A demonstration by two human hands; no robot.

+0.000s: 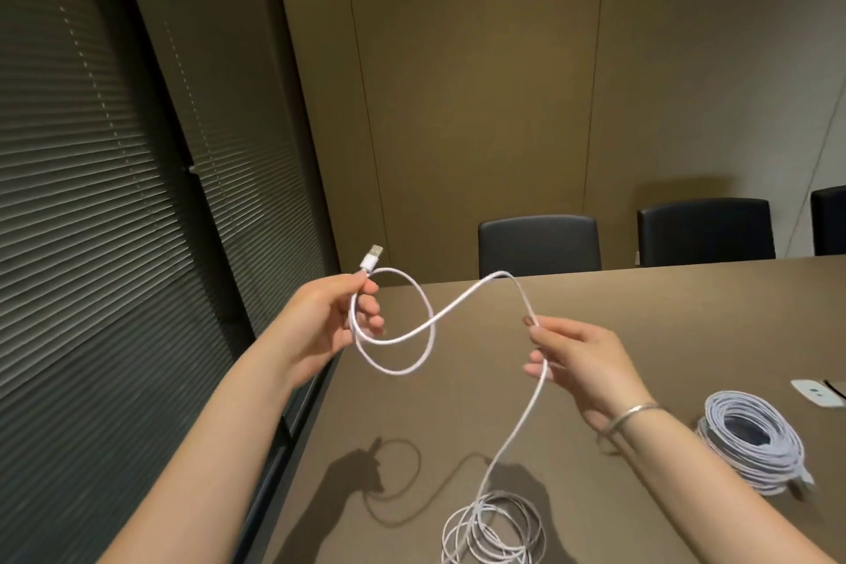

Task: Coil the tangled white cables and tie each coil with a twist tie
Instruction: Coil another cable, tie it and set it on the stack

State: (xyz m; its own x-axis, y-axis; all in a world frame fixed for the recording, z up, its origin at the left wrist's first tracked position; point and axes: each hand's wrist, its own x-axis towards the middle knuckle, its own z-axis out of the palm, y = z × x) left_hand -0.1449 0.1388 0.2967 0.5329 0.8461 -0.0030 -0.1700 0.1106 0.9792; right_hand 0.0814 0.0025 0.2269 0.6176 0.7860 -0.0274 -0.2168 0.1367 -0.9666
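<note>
Now, table (458, 417): brown, filling lower right of the frame.
Coiled bundle (755, 444): resting at right edge.
White cable (425, 325): looped mid-frame above the table, trailing to loose coils at bottom centre.
Left hand (320, 325): gripping the loop below the USB plug (371, 258).
Right hand (581, 357): pinching the cable.

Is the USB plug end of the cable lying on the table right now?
No, the USB plug sticks up above the left hand, off the table.
</note>
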